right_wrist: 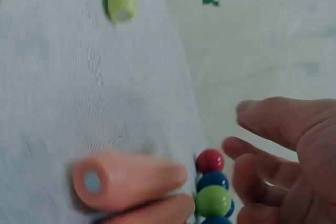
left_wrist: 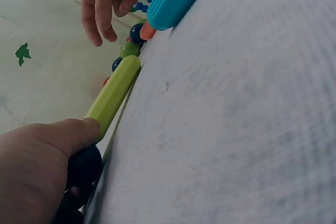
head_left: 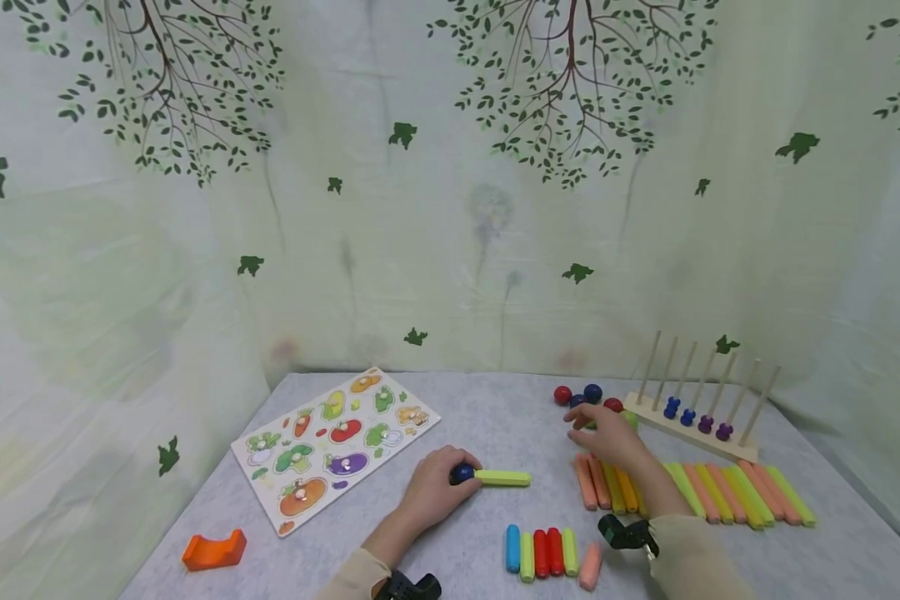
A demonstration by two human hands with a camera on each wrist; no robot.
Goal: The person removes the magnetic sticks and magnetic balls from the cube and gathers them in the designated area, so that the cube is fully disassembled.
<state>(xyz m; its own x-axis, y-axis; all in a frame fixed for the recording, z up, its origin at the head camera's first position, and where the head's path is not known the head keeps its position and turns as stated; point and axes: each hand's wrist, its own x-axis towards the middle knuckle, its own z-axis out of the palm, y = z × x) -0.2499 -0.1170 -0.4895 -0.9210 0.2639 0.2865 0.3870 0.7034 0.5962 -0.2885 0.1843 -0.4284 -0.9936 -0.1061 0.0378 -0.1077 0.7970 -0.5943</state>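
Observation:
My left hand (head_left: pixel 431 487) grips a dark blue ball (head_left: pixel 462 473) between thumb and fingers, low over the table. A yellow-green ridged rod (head_left: pixel 504 477) points right from that ball, its near end touching it; the thumb lies along this end in the left wrist view. My right hand (head_left: pixel 609 433) is above the table by a cluster of balls, fingers loosely bent and holding nothing. Among these are a red ball (head_left: pixel 562 395), a blue ball (head_left: pixel 592 392) and a green ball (right_wrist: pixel 212 200). The hand partly hides the cluster in the head view.
Orange and yellow rods (head_left: pixel 596 482) lie beneath the right forearm, with another row (head_left: pixel 742 493) to the right. Several short rods (head_left: pixel 542 552) lie in front. A pegged wooden stand (head_left: pixel 693 427) is back right, a vegetable puzzle board (head_left: pixel 335 450) left, an orange curved block (head_left: pixel 214 551) front left.

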